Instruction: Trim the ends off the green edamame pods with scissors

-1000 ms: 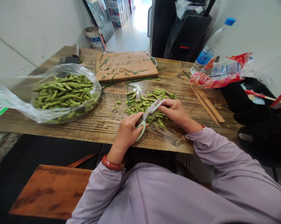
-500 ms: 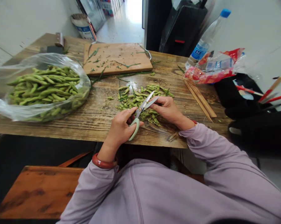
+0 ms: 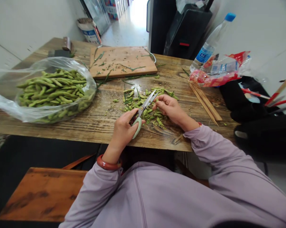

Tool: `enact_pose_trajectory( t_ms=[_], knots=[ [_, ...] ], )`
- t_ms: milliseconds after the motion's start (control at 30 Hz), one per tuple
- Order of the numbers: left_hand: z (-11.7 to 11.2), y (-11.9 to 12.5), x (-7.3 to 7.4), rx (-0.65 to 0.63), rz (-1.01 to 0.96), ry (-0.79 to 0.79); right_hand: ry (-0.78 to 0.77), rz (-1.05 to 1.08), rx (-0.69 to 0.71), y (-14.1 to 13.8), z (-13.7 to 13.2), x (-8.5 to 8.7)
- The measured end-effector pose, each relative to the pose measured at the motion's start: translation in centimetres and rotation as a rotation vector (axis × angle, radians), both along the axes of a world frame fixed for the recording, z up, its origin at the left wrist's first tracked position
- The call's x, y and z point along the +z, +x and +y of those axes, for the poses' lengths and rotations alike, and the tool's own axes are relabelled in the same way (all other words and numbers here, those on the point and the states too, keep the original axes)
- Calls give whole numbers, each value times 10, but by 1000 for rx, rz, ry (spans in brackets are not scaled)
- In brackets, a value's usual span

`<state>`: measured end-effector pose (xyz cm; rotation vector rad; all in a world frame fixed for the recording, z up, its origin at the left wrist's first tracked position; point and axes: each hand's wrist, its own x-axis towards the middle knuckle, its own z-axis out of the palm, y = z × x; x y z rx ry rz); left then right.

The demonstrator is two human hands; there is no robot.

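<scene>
My left hand grips the pale green handles of a pair of scissors, whose blades point up and to the right with their tips nearly together. My right hand sits just right of the blades, fingers curled in a pinch over a small heap of green soybean pods and cut scraps on the wooden table. What the right fingers hold is too small to name. A clear plastic bag full of pods lies at the left.
A wooden cutting board with green trimmings lies at the back. Chopsticks, a red-and-clear plastic bag and a water bottle are at the right. A wooden bench stands below the table's near edge.
The scissor blades have swung from spread apart to almost together. My right hand has drawn down slightly toward the heap. The view shifted a little.
</scene>
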<state>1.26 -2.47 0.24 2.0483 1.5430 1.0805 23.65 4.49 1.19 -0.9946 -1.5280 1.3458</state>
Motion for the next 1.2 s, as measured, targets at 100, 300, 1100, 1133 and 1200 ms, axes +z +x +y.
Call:
enact_pose_trajectory(
  t_ms=[100,300,1100,1133,1200],
  knots=[
    [-1,0,1,10,-20,2,-106,87,-28,5,4,1],
    [-1,0,1,17,-43,4,-275,215,-8,8,6,5],
    [-2,1,1,-50,-61,-25,-1,53,-11,2,-3,5],
    [-2,2,1,-52,-59,-24,55,17,-23,2,-3,6],
    [-2,2,1,-60,-57,-17,152,-40,-31,2,-4,7]
  ],
)
